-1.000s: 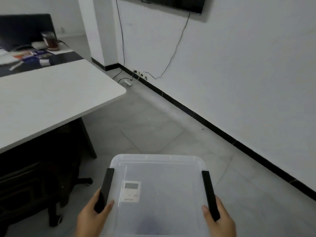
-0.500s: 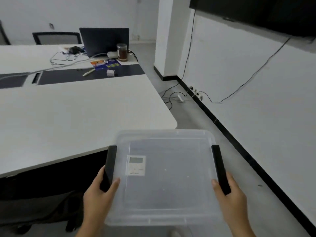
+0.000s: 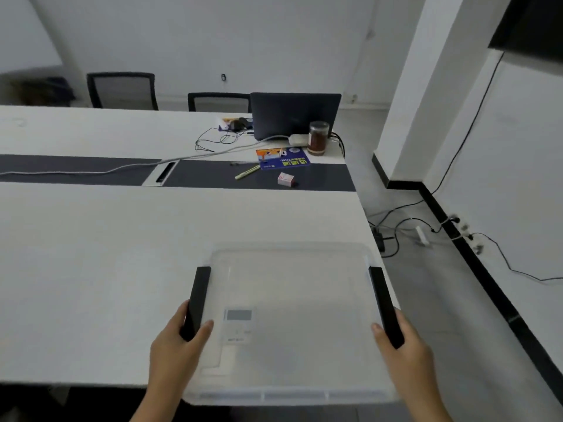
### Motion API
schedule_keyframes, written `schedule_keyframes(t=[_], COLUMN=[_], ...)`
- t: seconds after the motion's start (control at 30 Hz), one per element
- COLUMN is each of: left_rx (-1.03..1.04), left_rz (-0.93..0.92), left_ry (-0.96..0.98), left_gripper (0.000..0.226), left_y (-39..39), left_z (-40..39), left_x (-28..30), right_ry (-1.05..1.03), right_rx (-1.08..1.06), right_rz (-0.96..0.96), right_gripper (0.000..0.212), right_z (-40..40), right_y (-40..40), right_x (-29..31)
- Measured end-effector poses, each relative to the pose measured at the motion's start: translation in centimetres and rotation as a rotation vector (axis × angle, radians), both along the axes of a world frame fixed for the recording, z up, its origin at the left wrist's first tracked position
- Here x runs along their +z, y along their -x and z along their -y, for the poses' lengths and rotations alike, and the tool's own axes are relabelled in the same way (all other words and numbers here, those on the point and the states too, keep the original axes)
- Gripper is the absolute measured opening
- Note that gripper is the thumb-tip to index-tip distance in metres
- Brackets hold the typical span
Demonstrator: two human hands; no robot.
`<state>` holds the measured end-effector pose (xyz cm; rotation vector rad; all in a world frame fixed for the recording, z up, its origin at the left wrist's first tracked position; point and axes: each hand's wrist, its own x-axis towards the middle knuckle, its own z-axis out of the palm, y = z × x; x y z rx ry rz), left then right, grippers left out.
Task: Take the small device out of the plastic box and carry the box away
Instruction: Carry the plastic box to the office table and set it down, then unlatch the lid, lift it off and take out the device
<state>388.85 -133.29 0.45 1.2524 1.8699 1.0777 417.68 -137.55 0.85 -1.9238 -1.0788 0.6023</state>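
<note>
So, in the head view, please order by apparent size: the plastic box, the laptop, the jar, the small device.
Largest to smallest:
1. plastic box, nearest the camera
2. laptop
3. small device
4. jar, farther away, so unsure against the device

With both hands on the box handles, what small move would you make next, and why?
Probably lower the plastic box onto the white table: the left hand and right hand both grip it, so neither is free to reach the small device inside.
</note>
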Motion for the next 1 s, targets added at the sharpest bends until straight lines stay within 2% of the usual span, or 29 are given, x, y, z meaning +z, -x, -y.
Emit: schedule_keyframes(t=[0.2, 0.33, 0.4, 0.47, 0.57, 0.63, 0.67, 0.73, 0.77, 0.8, 0.93, 1.0], left_rx=[0.013, -0.092, -0.145, -0.184, -0.3, -0.536, -0.595, -0.671, -0.697, -0.711, -0.656, -0.671], left_rz=[-0.032, -0.173, -0.31, -0.547, -0.816, -0.846, -0.863, -0.89, -0.846, -0.836, -0.871, -0.863], left_ry=[0.076, 0.174, 0.212, 0.192, -0.066, 0.0, 0.048, 0.076, 0.081, 0.125, 0.093, 0.091], left_gripper=[0.033, 0.032, 0.03, 0.042, 0.045, 0.07, 0.075, 0.082, 0.088, 0.092, 0.068, 0.077], left_y=[1.2, 2.1, 2.1, 1.6, -1.4, -4.0, -5.1, -6.5, -6.5, -6.6, -6.7, -6.7], left_z=[-5.2, -8.0, -8.9, -9.8, -10.4, -11.0, -11.3, -11.9, -12.0, -12.0, -12.2, -12.1], left_x=[-0.8, -0.5, -0.3, -0.2, 0.5, 1.1, 1.2, 0.2, -0.7, -1.3, -2.0, -1.9], right_ry=[0.102, 0.192, 0.234, 0.318, 0.418, 0.48, 0.504, 0.5, 0.5, 0.486, 0.421, 0.402], right_rx=[0.027, 0.022, 0.012, 0.007, 0.019, 0.061, 0.078, 0.094, 0.102, 0.105, 0.127, 0.14], right_rz=[0.029, 0.047, 0.081, 0.169, 0.319, 0.365, 0.401, 0.471, 0.479, 0.469, 0.381, 0.288], right_gripper=[0.031, 0.028, 0.029, 0.032, 0.05, 0.059, 0.056, 0.036, 0.027, 0.024, 0.023, 0.022], right_z=[-5.9, -7.6, -8.2, -9.0, -9.9, -10.5, -10.8, -11.4, -11.6, -11.7, -11.8, -11.7], right_y=[1.3, 2.6, 3.0, 3.3, 3.8, 4.2, 4.3, 3.8, 3.5, 3.2, 2.4, 1.8], right_x=[-1.1, -1.1, -0.8, -0.8, -0.7, -0.7, -0.7, -0.8, -0.7, -0.7, -1.2, -1.5])
